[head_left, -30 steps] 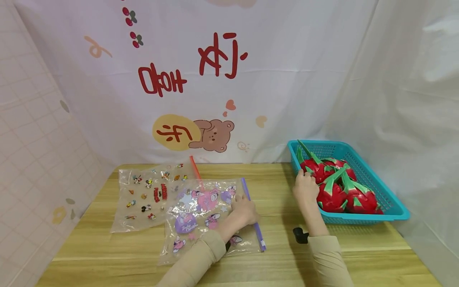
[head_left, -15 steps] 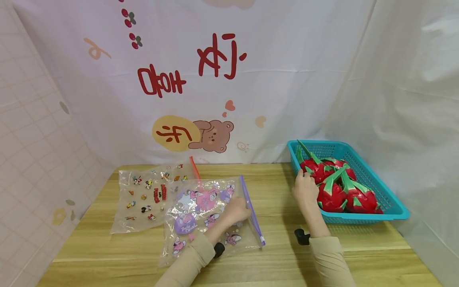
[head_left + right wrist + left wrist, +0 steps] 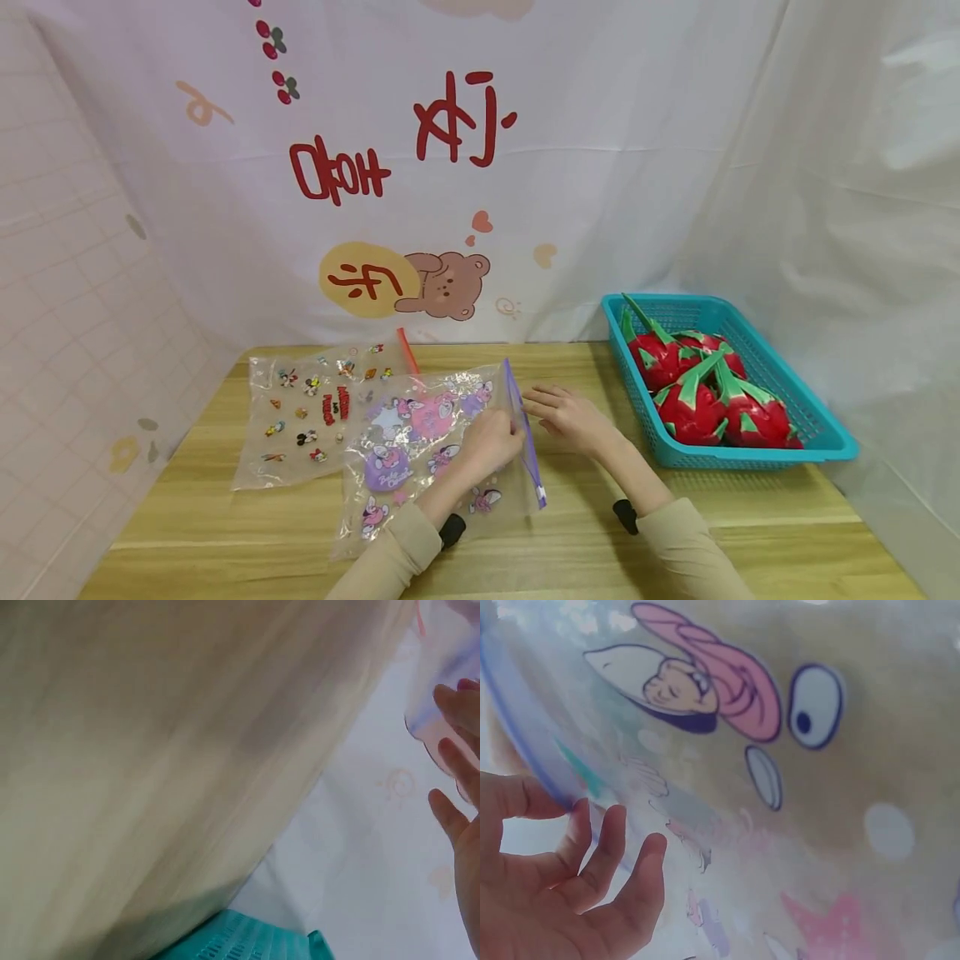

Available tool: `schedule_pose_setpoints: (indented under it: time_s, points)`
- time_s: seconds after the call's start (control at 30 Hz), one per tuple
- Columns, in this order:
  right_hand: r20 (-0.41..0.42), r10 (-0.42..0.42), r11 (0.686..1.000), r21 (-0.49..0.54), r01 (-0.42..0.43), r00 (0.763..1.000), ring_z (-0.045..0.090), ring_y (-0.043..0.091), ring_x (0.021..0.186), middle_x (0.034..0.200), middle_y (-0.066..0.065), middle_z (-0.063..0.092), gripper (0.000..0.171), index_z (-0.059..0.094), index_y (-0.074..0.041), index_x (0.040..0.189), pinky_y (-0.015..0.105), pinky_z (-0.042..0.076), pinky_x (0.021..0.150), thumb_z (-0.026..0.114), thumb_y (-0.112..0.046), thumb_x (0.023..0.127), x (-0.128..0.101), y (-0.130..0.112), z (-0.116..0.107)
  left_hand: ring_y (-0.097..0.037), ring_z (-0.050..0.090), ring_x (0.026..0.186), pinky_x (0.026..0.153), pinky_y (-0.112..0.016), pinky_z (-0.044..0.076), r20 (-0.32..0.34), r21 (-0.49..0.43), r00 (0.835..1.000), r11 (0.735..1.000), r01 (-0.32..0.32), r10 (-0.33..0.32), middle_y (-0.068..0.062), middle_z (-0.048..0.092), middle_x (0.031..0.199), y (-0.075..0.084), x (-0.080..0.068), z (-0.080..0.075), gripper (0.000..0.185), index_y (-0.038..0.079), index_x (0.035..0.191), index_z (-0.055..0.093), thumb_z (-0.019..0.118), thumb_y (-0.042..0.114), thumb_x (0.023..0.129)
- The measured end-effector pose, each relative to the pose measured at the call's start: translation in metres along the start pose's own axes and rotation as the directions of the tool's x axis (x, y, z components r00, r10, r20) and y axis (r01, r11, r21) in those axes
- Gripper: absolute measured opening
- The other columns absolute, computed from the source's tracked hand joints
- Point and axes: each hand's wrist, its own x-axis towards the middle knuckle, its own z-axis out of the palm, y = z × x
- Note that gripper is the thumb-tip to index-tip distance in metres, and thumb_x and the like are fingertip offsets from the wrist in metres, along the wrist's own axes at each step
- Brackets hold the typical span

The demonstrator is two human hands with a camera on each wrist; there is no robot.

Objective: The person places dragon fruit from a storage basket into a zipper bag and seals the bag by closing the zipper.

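Note:
My left hand [image 3: 491, 442] pinches the upper layer of a clear zip bag [image 3: 442, 458] near its purple slider edge [image 3: 527, 433], which stands lifted off the table. In the left wrist view, thumb and index fingertip [image 3: 577, 806] meet on the bag's edge, and the other fingers are bent. Just right of that edge is my right hand [image 3: 570, 417], fingers spread and holding nothing. Whether it touches the bag cannot be told. The bag has pink and purple cartoon prints and overlaps a second clear bag [image 3: 300, 450] with a red slider edge.
A turquoise plastic basket [image 3: 825, 425] stands at the right, with several red dragon fruits [image 3: 693, 408] with green leaves inside. Everything lies on a wooden table [image 3: 585, 558]. A white printed cloth [image 3: 585, 167] hangs behind it.
My right hand has left the basket's near-left rim and moved left to the bag's edge. My left hand has shifted slightly left, and the bag's slider edge has been raised.

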Motion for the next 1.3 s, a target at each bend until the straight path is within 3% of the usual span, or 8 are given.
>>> schedule_pose_setpoints:
  time_s: [0.27, 0.37, 0.5, 0.7, 0.8, 1.03, 1.13, 1.3]
  points:
    - [-0.019, -0.034, 0.996, -0.081, 0.033, 0.999, 0.060, 0.029, 0.116, 0.121, 0.006, 0.067, 0.035, 0.070, -0.014, 0.112, 0.046, 0.047, 0.098, 0.075, -0.015, 0.078, 0.005, -0.001, 0.005, -0.001, 0.024, 0.036, 0.034, -0.013, 0.018, -0.134, 0.236, 0.981, 0.966, -0.104, 0.138, 0.010, 0.030, 0.046, 0.014, -0.011, -0.007, 0.030, 0.016, 0.059, 0.045, 0.058, 0.015, 0.085]
    - [-0.062, -0.053, 0.990, -0.134, 0.045, 0.997, 0.062, 0.030, 0.113, 0.115, 0.006, 0.070, 0.031, 0.072, -0.013, 0.106, 0.045, 0.047, 0.098, 0.076, -0.018, 0.076, 0.004, 0.000, 0.003, 0.000, 0.020, 0.034, 0.033, -0.011, 0.016, -0.167, 0.344, 0.968, 0.931, -0.122, 0.189, 0.009, 0.030, 0.045, 0.021, -0.016, -0.007, 0.016, 0.004, 0.078, 0.062, 0.059, 0.017, 0.087]
    - [-0.143, -0.070, 0.979, -0.199, 0.041, 0.987, 0.064, 0.030, 0.110, 0.109, 0.008, 0.072, 0.028, 0.074, -0.011, 0.099, 0.045, 0.048, 0.097, 0.078, -0.018, 0.072, 0.000, 0.002, -0.002, -0.001, 0.019, 0.035, 0.033, -0.011, 0.015, -0.220, 0.458, 0.947, 0.882, -0.111, 0.233, 0.007, 0.037, 0.046, 0.030, -0.020, -0.009, 0.035, -0.009, 0.109, 0.062, 0.060, 0.019, 0.088]
    - [-0.236, -0.038, 0.961, -0.275, -0.029, 0.971, 0.064, 0.031, 0.108, 0.104, 0.010, 0.073, 0.017, 0.074, -0.009, 0.093, 0.046, 0.046, 0.099, 0.067, -0.021, 0.084, -0.004, 0.003, -0.011, -0.003, 0.026, 0.038, 0.035, -0.012, 0.017, -0.319, 0.579, 0.896, 0.812, -0.074, 0.309, 0.001, 0.056, 0.057, 0.042, -0.020, -0.016, 0.030, -0.005, 0.106, 0.061, 0.065, 0.018, 0.086]
    - [-0.280, -0.026, 0.950, -0.306, -0.063, 0.960, 0.064, 0.033, 0.108, 0.101, 0.011, 0.073, 0.032, 0.073, -0.008, 0.091, 0.047, 0.046, 0.099, 0.047, -0.026, 0.097, -0.006, 0.003, -0.014, -0.004, 0.030, 0.039, 0.036, -0.012, 0.017, -0.333, 0.613, 0.882, 0.787, -0.067, 0.334, -0.001, 0.058, 0.059, 0.048, -0.020, -0.022, 0.023, -0.002, 0.098, 0.060, 0.069, 0.013, 0.083]
    - [-0.373, -0.048, 0.931, -0.352, -0.094, 0.927, 0.065, 0.034, 0.100, 0.093, 0.012, 0.072, 0.050, 0.071, -0.004, 0.087, 0.048, 0.049, 0.094, 0.030, -0.029, 0.101, -0.006, 0.003, -0.016, -0.004, 0.049, 0.045, 0.043, -0.012, 0.037, -0.369, 0.756, 0.817, 0.654, -0.013, 0.443, 0.000, 0.066, 0.067, 0.054, -0.022, -0.033, 0.022, 0.006, 0.089, 0.058, 0.075, 0.017, 0.080]
    - [-0.336, -0.082, 0.936, -0.350, -0.044, 0.938, 0.067, 0.031, 0.097, 0.094, 0.011, 0.073, 0.050, 0.071, -0.004, 0.089, 0.045, 0.050, 0.093, 0.028, -0.025, 0.103, -0.005, 0.001, -0.013, -0.007, 0.062, 0.057, 0.050, -0.015, 0.048, -0.329, 0.795, 0.832, 0.607, -0.011, 0.446, -0.001, 0.071, 0.077, 0.052, -0.024, -0.030, 0.028, 0.007, 0.092, 0.060, 0.078, 0.023, 0.077]
    - [-0.273, -0.137, 0.945, -0.325, 0.043, 0.952, 0.068, 0.026, 0.097, 0.098, 0.009, 0.073, 0.042, 0.072, -0.005, 0.094, 0.040, 0.052, 0.092, 0.035, -0.022, 0.103, -0.003, -0.006, -0.007, -0.005, 0.052, 0.049, 0.044, -0.013, 0.042, -0.238, 0.817, 0.897, 0.577, -0.022, 0.372, 0.003, 0.067, 0.068, 0.041, -0.030, -0.020, 0.028, 0.009, 0.090, 0.062, 0.076, 0.031, 0.079]
